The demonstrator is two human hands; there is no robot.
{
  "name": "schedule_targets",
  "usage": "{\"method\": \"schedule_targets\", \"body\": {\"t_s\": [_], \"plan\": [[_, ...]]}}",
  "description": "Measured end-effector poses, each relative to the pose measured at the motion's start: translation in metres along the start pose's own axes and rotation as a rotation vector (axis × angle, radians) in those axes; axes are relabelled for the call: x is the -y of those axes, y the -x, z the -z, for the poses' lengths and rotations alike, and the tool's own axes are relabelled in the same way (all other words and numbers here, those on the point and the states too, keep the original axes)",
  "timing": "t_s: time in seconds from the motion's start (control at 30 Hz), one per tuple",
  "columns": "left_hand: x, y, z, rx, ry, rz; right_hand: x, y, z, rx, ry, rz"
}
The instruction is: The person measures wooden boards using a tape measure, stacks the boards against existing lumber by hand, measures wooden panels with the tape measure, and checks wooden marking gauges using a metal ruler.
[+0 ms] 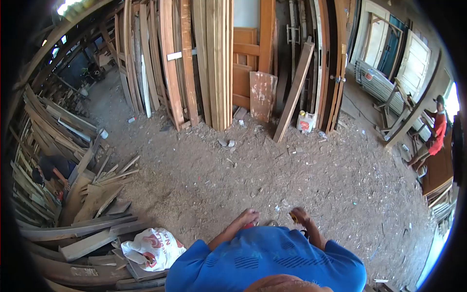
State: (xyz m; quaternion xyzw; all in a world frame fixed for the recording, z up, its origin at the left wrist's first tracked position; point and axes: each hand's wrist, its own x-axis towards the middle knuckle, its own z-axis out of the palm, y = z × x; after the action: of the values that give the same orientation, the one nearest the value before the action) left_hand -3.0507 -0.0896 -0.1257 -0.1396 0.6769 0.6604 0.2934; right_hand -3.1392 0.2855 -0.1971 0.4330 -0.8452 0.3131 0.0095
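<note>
In front of the blue shirt, my left hand [249,216] is closed, its fingers curled in. A bit of red [248,225] shows just under it, and I cannot tell what the hand holds. My right hand [302,215] is wrapped round a small yellow-and-black tape measure [294,217]. Both hands are held low over the dirt floor [233,180], apart from each other.
Planks [214,63] and wooden doors [245,58] lean upright ahead, with a white jug [305,121] at their foot. Piled boards [97,243] and a white sack [153,248] lie left. One person [53,168] bends there; another in red [438,131] is right.
</note>
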Motion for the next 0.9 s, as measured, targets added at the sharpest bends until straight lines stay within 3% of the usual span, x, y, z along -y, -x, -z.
{"method": "schedule_targets", "body": {"t_s": [0.03,0.1,0.17,0.27,0.37,0.4,0.5,0.53,0.63,0.67,0.77,0.8,0.9], "plan": [[-0.014,-0.005,0.0,-0.007,0.029,-0.024,-0.005,-0.043,0.007,0.107,-0.087,-0.181],[-0.059,-0.037,0.014,-0.022,0.079,-0.097,0.1,-0.18,0.107,0.204,-0.708,-0.924],[-0.088,-0.069,0.041,0.014,0.23,-0.105,0.071,-0.235,0.086,0.333,-0.704,-0.778],[-0.138,-0.103,0.08,0.082,0.533,-0.195,0.059,-0.308,0.068,0.328,-0.735,-0.566],[-0.162,-0.15,0.136,0.14,0.436,-0.203,0.038,-0.369,0.06,0.337,-0.643,-0.531],[-0.17,-0.169,0.154,0.134,0.407,-0.102,0.024,-0.386,0.054,0.337,-0.646,-0.555],[-0.208,-0.216,0.203,0.157,0.369,-0.059,-0.017,-0.437,0.037,0.278,-0.87,-0.492],[-0.215,-0.239,0.223,0.211,0.297,-0.045,-0.029,-0.454,0.032,0.257,-0.613,-0.376],[-0.252,-0.29,0.279,0.225,0.139,-0.113,-0.051,-0.508,0.019,0.129,-0.77,-0.406],[-0.303,-0.276,0.294,0.214,-0.059,-0.114,-0.033,-0.539,0.05,0.228,-0.853,-0.508],[-0.368,-0.304,0.355,0.13,0.037,-0.193,-0.055,-0.59,0.042,0.119,-0.918,-0.514],[-0.388,-0.313,0.373,0.079,0.077,-0.208,-0.062,-0.607,0.048,0.18,-0.937,-0.603],[-0.447,-0.344,0.428,-0.05,0.169,-0.262,-0.106,-0.648,0.04,0.126,-0.695,-0.492]]}}
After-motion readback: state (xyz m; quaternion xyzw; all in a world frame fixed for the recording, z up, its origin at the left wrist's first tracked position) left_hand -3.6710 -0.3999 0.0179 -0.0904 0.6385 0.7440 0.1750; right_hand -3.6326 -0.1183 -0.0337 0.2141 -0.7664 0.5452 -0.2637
